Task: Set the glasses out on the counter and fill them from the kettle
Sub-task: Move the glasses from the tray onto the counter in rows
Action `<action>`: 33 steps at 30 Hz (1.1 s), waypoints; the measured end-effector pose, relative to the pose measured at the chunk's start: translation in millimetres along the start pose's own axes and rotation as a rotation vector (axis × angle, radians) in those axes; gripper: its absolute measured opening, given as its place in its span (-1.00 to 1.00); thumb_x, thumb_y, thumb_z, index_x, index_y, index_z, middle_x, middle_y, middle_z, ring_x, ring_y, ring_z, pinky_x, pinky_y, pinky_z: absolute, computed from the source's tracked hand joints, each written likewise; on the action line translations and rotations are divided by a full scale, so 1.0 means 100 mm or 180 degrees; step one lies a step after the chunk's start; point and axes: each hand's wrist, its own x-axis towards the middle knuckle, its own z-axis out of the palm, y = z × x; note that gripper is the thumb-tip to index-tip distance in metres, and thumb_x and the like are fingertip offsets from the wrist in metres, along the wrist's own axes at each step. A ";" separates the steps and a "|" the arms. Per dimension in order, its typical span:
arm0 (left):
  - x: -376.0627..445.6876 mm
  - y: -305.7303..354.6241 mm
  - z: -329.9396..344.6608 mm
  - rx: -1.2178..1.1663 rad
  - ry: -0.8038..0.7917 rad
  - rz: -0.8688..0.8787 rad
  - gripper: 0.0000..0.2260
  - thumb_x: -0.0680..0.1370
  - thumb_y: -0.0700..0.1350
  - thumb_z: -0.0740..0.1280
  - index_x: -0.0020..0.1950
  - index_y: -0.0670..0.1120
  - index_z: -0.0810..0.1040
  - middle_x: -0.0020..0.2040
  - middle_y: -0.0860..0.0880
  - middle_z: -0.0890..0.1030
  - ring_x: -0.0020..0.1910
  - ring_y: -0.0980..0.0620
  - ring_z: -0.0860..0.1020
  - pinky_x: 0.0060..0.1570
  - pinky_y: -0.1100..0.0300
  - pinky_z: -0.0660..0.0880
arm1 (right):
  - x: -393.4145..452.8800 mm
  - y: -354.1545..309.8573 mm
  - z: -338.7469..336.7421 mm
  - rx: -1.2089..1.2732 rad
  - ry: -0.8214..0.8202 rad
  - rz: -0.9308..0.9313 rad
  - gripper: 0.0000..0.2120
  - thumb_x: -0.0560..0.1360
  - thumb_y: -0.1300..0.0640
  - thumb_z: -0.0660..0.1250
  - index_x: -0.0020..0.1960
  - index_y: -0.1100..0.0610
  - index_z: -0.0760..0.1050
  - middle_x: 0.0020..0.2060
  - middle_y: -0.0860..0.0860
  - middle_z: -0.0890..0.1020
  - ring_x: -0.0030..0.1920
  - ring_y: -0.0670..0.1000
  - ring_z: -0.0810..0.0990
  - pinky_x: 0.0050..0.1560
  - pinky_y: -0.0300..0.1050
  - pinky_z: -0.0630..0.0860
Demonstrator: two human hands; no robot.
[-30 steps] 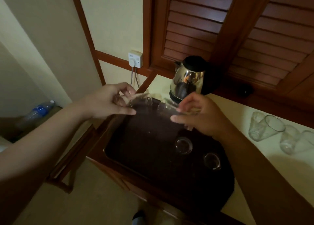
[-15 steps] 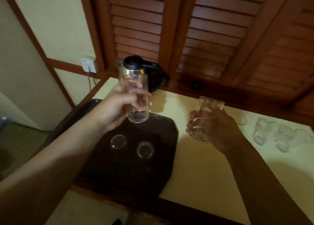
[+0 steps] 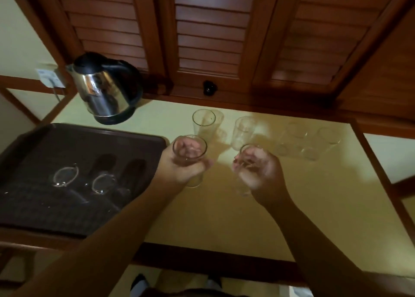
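Note:
My left hand (image 3: pixel 184 165) grips a clear glass (image 3: pixel 189 147), mouth up, over the yellow counter (image 3: pixel 224 218) just right of the tray. My right hand (image 3: pixel 258 173) grips a second clear glass (image 3: pixel 243 190), blurred. Two more glasses (image 3: pixel 204 121) (image 3: pixel 243 129) stand upright on the counter behind my hands. Several other glasses (image 3: pixel 310 141) stand at the back right, blurred. Two glasses (image 3: pixel 66 176) (image 3: pixel 103 183) remain on the dark brown tray (image 3: pixel 33 207). The steel kettle (image 3: pixel 103 90) with black lid and handle sits at the back left.
Wooden louvred shutters (image 3: pixel 213 27) rise behind the counter, with a small black knob (image 3: pixel 208 87) on the sill. A wall socket with a cable (image 3: pixel 48 75) is left of the kettle. The counter's wooden front edge (image 3: pixel 213 256) lies close to me.
Both hands have carried their glasses rightward from above the tray to low over the counter. The view has swung right, so more glasses on the counter show.

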 end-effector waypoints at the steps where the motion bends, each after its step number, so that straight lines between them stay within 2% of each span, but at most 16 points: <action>1: -0.03 -0.11 0.03 0.0183 0.0078 -0.0067 -0.59 0.36 -0.03 0.60 0.00 -0.28 0.59 -0.09 -0.22 0.68 -0.03 -0.26 0.68 0.03 0.00 0.61 | -0.04 0.09 -0.01 -0.0075 0.0073 0.0068 -0.77 0.34 0.00 0.55 -0.12 0.08 0.60 -0.20 0.02 0.72 -0.13 0.10 0.72 -0.06 0.11 0.68; 3: -0.11 -0.28 0.08 0.0204 0.0275 -0.0119 -0.66 0.37 -0.08 0.62 0.00 -0.19 0.59 -0.07 -0.17 0.68 -0.03 -0.15 0.69 -0.02 -0.01 0.61 | -0.09 0.24 0.00 -0.0288 0.0124 0.0001 -0.74 0.31 -0.02 0.58 -0.13 0.07 0.58 -0.25 0.01 0.70 -0.21 0.10 0.70 -0.12 0.07 0.67; 5: -0.16 -0.43 0.12 0.0078 0.0384 -0.0075 -0.60 0.35 -0.12 0.62 0.01 -0.28 0.54 -0.04 -0.31 0.65 -0.04 -0.20 0.67 -0.01 -0.11 0.59 | -0.13 0.36 0.02 -0.0494 0.0070 -0.0132 -0.75 0.31 -0.03 0.59 -0.14 0.04 0.59 -0.24 -0.07 0.68 -0.22 -0.02 0.68 -0.16 -0.05 0.65; 6: -0.18 -0.47 0.13 0.0022 0.0387 -0.0050 -0.58 0.34 -0.14 0.62 0.01 -0.31 0.52 -0.02 -0.36 0.62 -0.04 -0.24 0.65 -0.01 -0.10 0.59 | -0.14 0.40 0.03 -0.0557 0.0037 -0.0160 -0.76 0.30 -0.04 0.59 -0.14 0.01 0.60 -0.23 -0.12 0.68 -0.20 -0.05 0.68 -0.15 -0.07 0.64; 8: -0.19 -0.53 0.15 0.0084 0.0381 -0.0002 -0.59 0.34 -0.20 0.64 0.01 -0.32 0.51 -0.03 -0.35 0.61 -0.04 -0.22 0.64 0.01 0.03 0.58 | -0.16 0.45 0.05 -0.0648 -0.0071 -0.0105 -0.74 0.28 -0.06 0.60 -0.12 -0.02 0.61 -0.17 -0.17 0.68 -0.15 -0.06 0.69 -0.09 -0.03 0.66; 10: -0.18 -0.61 0.16 0.0196 0.0341 0.0008 -0.62 0.34 -0.32 0.65 0.01 -0.31 0.53 -0.04 -0.24 0.63 -0.02 -0.04 0.64 0.05 0.16 0.56 | -0.18 0.49 0.07 -0.0690 -0.0129 -0.0054 -0.71 0.25 -0.08 0.61 -0.11 -0.06 0.61 -0.12 -0.19 0.69 -0.12 -0.08 0.70 -0.04 0.00 0.66; 12: -0.22 -0.66 0.18 0.0224 0.0314 0.0006 -0.62 0.35 -0.39 0.63 0.03 -0.32 0.52 -0.02 -0.18 0.65 0.01 0.02 0.66 0.10 0.20 0.55 | -0.21 0.54 0.08 -0.0653 -0.0120 -0.0013 -0.69 0.24 -0.08 0.61 -0.08 -0.09 0.60 -0.10 -0.19 0.70 -0.09 -0.08 0.70 -0.01 0.00 0.65; 16: -0.31 -0.67 0.22 0.0362 0.0349 0.0090 -0.55 0.32 -0.19 0.70 0.08 -0.21 0.57 0.09 -0.19 0.70 0.15 -0.06 0.68 0.22 0.12 0.58 | -0.24 0.61 0.09 -0.0725 -0.0128 0.0028 -0.64 0.26 0.00 0.66 -0.02 -0.06 0.61 -0.07 -0.21 0.70 -0.05 -0.10 0.70 0.03 -0.02 0.63; 19: -0.33 -0.63 0.21 0.0483 0.0293 0.0120 -0.37 0.24 -0.15 0.73 0.21 -0.24 0.56 0.19 -0.10 0.65 0.23 0.09 0.63 0.28 0.16 0.55 | -0.24 0.61 0.11 -0.0723 -0.0171 0.0059 -0.46 0.24 -0.06 0.72 0.13 -0.06 0.56 -0.01 -0.19 0.71 0.03 -0.10 0.71 0.05 -0.04 0.64; 22: -0.36 -0.60 0.13 0.0321 0.0044 0.0062 -0.06 0.19 -0.11 0.76 0.47 -0.20 0.39 0.43 -0.08 0.51 0.46 0.09 0.48 0.43 0.16 0.45 | -0.26 0.52 0.02 -0.0623 -0.0295 0.0009 -0.12 0.18 -0.19 0.73 0.40 -0.03 0.44 0.25 -0.16 0.66 0.28 -0.15 0.63 0.26 -0.14 0.58; 25: -0.39 -0.37 -0.01 0.0211 -0.0269 0.0272 0.06 0.26 0.03 0.71 0.59 -0.20 0.21 0.56 -0.08 0.39 0.58 0.06 0.35 0.49 0.21 0.35 | -0.19 0.29 -0.10 -0.0734 -0.0488 -0.0386 -0.04 0.28 -0.29 0.62 0.52 0.10 0.38 0.46 -0.18 0.49 0.50 -0.15 0.44 0.48 -0.13 0.40; 27: -0.40 -0.08 -0.10 -0.0063 -0.0436 0.0388 -0.01 0.36 0.06 0.63 0.60 -0.24 0.16 0.57 -0.04 0.38 0.57 0.11 0.37 0.45 0.28 0.36 | -0.11 0.05 -0.08 -0.0944 -0.0540 -0.0629 -0.07 0.37 -0.37 0.50 0.55 0.12 0.36 0.51 -0.20 0.43 0.53 -0.17 0.39 0.49 -0.16 0.36; 28: -0.39 0.08 -0.15 -0.0271 -0.0447 0.0406 -0.08 0.41 0.04 0.58 0.59 -0.25 0.18 0.55 -0.04 0.40 0.56 0.10 0.39 0.43 0.29 0.38 | -0.06 -0.08 -0.02 -0.0942 -0.0546 -0.0702 -0.13 0.41 -0.34 0.47 0.55 0.12 0.37 0.50 -0.16 0.45 0.52 -0.16 0.40 0.47 -0.17 0.36; 30: -0.35 0.37 -0.29 -0.0564 -0.0306 0.0447 -0.29 0.51 0.04 0.47 0.54 -0.24 0.28 0.49 -0.04 0.48 0.51 0.06 0.46 0.41 0.24 0.42 | 0.05 -0.36 0.15 -0.0925 -0.0531 -0.0833 -0.27 0.45 -0.22 0.45 0.51 0.09 0.41 0.44 -0.11 0.52 0.46 -0.13 0.47 0.44 -0.17 0.39; 33: -0.26 0.76 -0.66 -0.0468 -0.0181 0.0377 -0.61 0.62 -0.05 0.42 0.41 -0.15 0.48 0.33 -0.06 0.65 0.35 -0.02 0.61 0.34 0.17 0.52 | 0.19 -0.72 0.51 -0.0950 -0.0601 -0.1116 -0.36 0.45 -0.10 0.50 0.45 0.10 0.46 0.35 -0.07 0.60 0.39 -0.07 0.56 0.41 -0.09 0.46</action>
